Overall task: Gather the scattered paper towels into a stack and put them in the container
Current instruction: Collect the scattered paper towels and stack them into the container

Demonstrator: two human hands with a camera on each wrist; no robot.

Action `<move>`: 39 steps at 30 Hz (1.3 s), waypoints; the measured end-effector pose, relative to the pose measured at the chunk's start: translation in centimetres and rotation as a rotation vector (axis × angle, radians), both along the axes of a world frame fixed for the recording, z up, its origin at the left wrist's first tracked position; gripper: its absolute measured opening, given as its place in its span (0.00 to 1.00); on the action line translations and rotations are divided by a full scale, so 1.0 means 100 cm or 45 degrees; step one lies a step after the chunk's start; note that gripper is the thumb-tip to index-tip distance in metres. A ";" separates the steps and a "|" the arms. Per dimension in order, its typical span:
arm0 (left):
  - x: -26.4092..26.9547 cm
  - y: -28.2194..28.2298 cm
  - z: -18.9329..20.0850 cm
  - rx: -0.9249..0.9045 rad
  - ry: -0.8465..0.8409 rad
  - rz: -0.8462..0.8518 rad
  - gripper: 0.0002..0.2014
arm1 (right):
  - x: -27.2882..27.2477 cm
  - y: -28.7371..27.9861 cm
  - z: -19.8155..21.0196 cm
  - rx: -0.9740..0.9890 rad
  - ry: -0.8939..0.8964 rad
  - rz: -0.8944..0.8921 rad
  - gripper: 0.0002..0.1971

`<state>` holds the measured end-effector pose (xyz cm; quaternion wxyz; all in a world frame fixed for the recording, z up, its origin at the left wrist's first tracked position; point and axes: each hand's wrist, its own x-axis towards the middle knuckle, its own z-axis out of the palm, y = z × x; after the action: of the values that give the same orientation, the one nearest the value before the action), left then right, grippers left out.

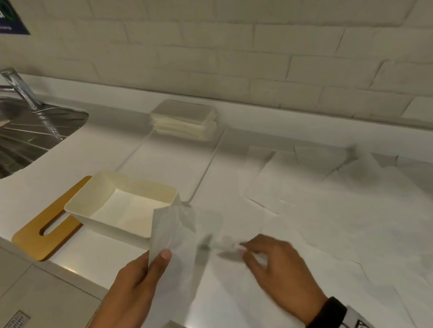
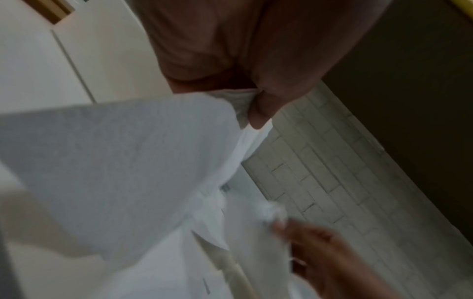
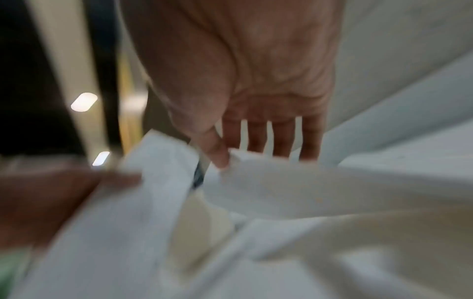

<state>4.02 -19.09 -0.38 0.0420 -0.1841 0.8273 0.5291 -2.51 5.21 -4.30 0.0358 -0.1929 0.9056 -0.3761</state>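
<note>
My left hand (image 1: pixel 152 264) pinches a white paper towel (image 1: pixel 173 235) upright, thumb on its front, just right of the cream open container (image 1: pixel 120 205). In the left wrist view the thumb (image 2: pixel 261 113) presses the towel (image 2: pixel 115 161) against the fingers. My right hand (image 1: pixel 267 259) pinches the corner of another paper towel (image 1: pixel 226 244) low over the counter; the right wrist view shows thumb and forefinger (image 3: pixel 220 155) closed on that towel's edge (image 3: pixel 256 182). Several more paper towels (image 1: pixel 336 197) lie scattered flat across the right of the counter.
A wooden lid with a slot (image 1: pixel 47 223) lies partly under the container's left side. A neat stack of folded towels (image 1: pixel 185 120) sits at the back by the tiled wall. A steel sink and drainer (image 1: pixel 20 134) are at the left.
</note>
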 end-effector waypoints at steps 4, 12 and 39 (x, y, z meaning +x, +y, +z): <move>-0.010 0.024 0.006 0.024 0.250 -0.021 0.11 | -0.009 0.014 0.048 -0.804 -0.121 -0.436 0.02; -0.073 0.085 0.017 0.677 0.156 -0.227 0.20 | -0.023 0.039 0.107 -0.897 -0.471 -0.169 0.12; -0.077 0.092 -0.015 0.442 -0.051 -0.156 0.10 | 0.015 0.116 0.012 0.152 0.212 -0.563 0.12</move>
<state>-3.71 -9.86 -1.90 0.1216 -0.1340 0.7322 0.6566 -1.04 16.76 -3.12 -0.1107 -0.0177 0.9463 -0.3033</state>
